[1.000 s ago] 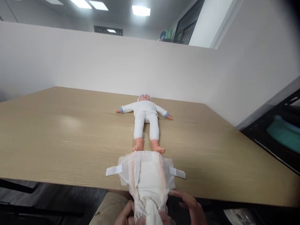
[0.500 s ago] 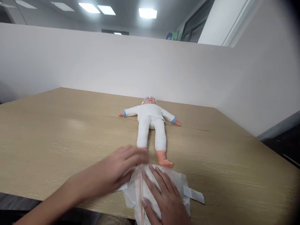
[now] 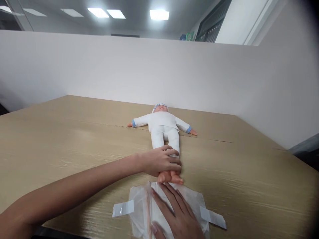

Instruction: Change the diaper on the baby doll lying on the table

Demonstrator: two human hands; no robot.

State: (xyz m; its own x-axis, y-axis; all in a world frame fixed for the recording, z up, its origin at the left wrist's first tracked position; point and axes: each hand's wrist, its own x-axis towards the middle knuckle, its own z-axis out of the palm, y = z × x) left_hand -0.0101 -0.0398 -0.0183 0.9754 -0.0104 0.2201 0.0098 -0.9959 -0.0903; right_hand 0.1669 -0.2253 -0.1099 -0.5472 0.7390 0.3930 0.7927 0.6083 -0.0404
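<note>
Light oak-grain laminate forms the large rectangular table (image 3: 74,139), bounded at its far edge by a plain white partition wall (image 3: 124,69). The landmark is the small baby doll in a white cloth suit with blue cuffs (image 3: 163,127), which lies face up on the table with arms spread and its bare feet toward the near edge. Just nearer than the doll's feet lies the opened white disposable diaper with two adhesive side tabs (image 3: 139,205), its far edge just short of the feet. The left hand (image 3: 160,161) reaches across and wraps its curled fingers around both of the doll's ankles; the right hand (image 3: 178,215) rests palm down on the diaper, fingers extended and flat, gripping nothing. To perform this step well, keep both ankles gathered in one firm grip, keep the flat hand pressing so the diaper cannot bunch, and keep the diaper's centreline in line with the doll's trunk and both tabs clear.
</note>
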